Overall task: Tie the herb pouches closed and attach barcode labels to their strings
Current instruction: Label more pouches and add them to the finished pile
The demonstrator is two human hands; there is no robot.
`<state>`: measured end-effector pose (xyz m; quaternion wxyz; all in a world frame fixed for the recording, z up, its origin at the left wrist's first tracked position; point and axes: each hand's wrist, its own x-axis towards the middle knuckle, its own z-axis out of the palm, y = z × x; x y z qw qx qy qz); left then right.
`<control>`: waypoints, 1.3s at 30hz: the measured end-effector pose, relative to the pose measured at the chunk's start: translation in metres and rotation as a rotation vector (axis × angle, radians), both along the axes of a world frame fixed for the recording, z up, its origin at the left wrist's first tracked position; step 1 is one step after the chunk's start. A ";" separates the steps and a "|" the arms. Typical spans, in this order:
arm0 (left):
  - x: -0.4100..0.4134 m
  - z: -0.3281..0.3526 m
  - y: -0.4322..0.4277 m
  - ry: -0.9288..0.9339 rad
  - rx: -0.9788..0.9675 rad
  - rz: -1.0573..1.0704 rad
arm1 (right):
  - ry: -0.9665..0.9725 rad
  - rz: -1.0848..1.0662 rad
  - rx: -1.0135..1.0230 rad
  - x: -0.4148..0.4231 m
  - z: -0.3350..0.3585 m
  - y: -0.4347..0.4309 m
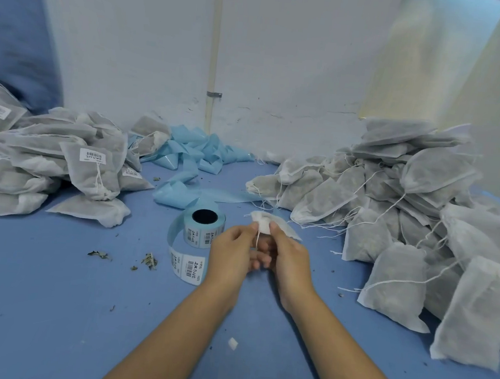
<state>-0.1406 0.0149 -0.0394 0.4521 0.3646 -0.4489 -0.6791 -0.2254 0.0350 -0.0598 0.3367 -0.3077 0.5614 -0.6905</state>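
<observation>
Both hands meet at the middle of the blue table around one small white herb pouch (282, 224). My right hand (286, 254) grips the gathered neck of the pouch, whose body points away to the right. My left hand (232, 250) pinches the thin white string (258, 236) that hangs from the neck. A roll of barcode labels (204, 227) stands just left of my left hand, with a strip of labels (188, 264) trailing toward me.
A heap of labelled pouches (47, 157) lies at the left, a larger heap of unlabelled pouches (416, 223) with loose strings at the right. Crumpled blue backing paper (194, 156) lies at the back by the wall. Herb crumbs (148, 260) dot the table.
</observation>
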 end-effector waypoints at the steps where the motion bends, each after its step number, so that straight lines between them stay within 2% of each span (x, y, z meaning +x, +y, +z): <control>1: 0.000 0.002 0.000 0.061 0.019 -0.015 | -0.054 0.008 -0.032 0.000 0.001 0.001; 3: 0.002 0.004 -0.001 0.144 0.045 -0.045 | -0.117 0.039 -0.084 -0.002 0.002 0.002; 5: 0.003 0.005 -0.001 0.149 0.033 -0.060 | -0.136 0.082 -0.120 -0.003 0.002 0.004; 14: 0.001 -0.001 0.001 -0.096 -0.226 -0.048 | -0.120 0.188 -0.182 -0.003 0.003 0.007; 17: 0.000 -0.001 0.002 -0.103 -0.192 -0.086 | -0.197 0.146 -0.150 -0.005 0.002 0.004; 22: -0.006 0.000 0.007 -0.012 -0.040 -0.147 | -0.355 0.103 -0.127 -0.011 0.000 0.001; 27: -0.006 -0.002 0.007 -0.035 -0.027 -0.156 | -0.446 0.091 -0.124 -0.012 0.000 0.001; 31: -0.002 -0.006 0.004 -0.223 -0.120 -0.084 | -0.478 0.143 -0.108 -0.017 0.005 0.004; 35: 0.009 0.000 -0.008 -0.476 -0.339 0.008 | -0.448 0.232 -0.062 -0.019 0.010 0.006; 37: 0.014 0.006 -0.013 -0.678 -0.551 0.030 | -0.327 0.194 -0.016 -0.017 0.010 0.005; 39: 0.019 0.010 -0.015 -0.915 -0.773 0.052 | -0.105 0.117 0.032 -0.014 0.009 0.004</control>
